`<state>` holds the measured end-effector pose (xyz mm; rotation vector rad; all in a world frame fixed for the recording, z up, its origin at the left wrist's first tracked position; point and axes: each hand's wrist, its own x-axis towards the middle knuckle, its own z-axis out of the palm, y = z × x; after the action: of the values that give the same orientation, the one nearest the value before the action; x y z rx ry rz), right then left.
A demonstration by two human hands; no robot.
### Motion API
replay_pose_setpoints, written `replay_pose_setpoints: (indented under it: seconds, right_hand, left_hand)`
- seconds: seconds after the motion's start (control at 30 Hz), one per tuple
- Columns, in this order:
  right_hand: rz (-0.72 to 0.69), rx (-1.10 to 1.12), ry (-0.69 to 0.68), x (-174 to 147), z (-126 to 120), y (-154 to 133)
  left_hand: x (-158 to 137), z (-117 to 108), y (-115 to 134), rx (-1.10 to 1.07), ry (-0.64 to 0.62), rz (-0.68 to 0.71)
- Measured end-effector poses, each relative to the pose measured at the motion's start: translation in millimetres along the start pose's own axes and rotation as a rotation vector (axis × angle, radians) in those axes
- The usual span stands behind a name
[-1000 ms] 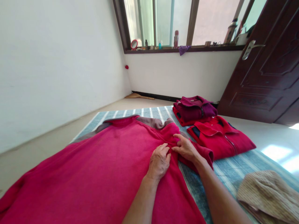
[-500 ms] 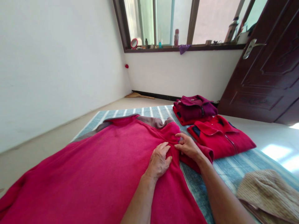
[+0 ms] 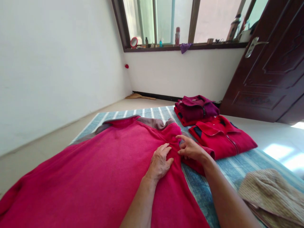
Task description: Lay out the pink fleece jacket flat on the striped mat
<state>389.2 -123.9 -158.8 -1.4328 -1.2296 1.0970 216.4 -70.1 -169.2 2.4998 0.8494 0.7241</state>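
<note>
A pinkish-red jacket [image 3: 99, 164] with a grey collar and grey shoulder trim lies spread out, back side up. My left hand [image 3: 160, 161] rests on its right side with the fingers stretched out and the thumb apart. My right hand [image 3: 190, 148] is at the jacket's right shoulder edge, its index finger extended over the cloth and its other fingers partly curled. Neither hand grips anything that I can see. Beyond my right hand, the jacket's right sleeve [image 3: 211, 152] reaches towards a folded red jacket [image 3: 228, 137].
A blue striped sheet [image 3: 142, 113] lies under the clothes. A folded purple jacket [image 3: 196, 109] sits on red clothing at the back right. A beige knitted item [image 3: 270, 193] lies at lower right. A dark red door [image 3: 268, 76] and a windowsill [image 3: 213, 46] with bottles stand behind.
The view has shifted slightly. My right hand's index finger points out more over the shoulder, with the other fingers curling a little. My left hand stays in place on the jacket.
</note>
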Motion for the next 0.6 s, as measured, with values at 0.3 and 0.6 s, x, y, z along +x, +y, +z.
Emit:
replay_pose_setpoints:
  seconds: [0.3,0.6]
  right_hand:
    - [0.006,0.080,-0.019,-1,-8,0]
    - [0.075,-0.029,0.005,-1,-3,-3]
  left_hand:
    - [1,-12,3,-0.043,-0.181,-0.061]
    - [-1,-14,1,-0.070,-0.323,-0.063]
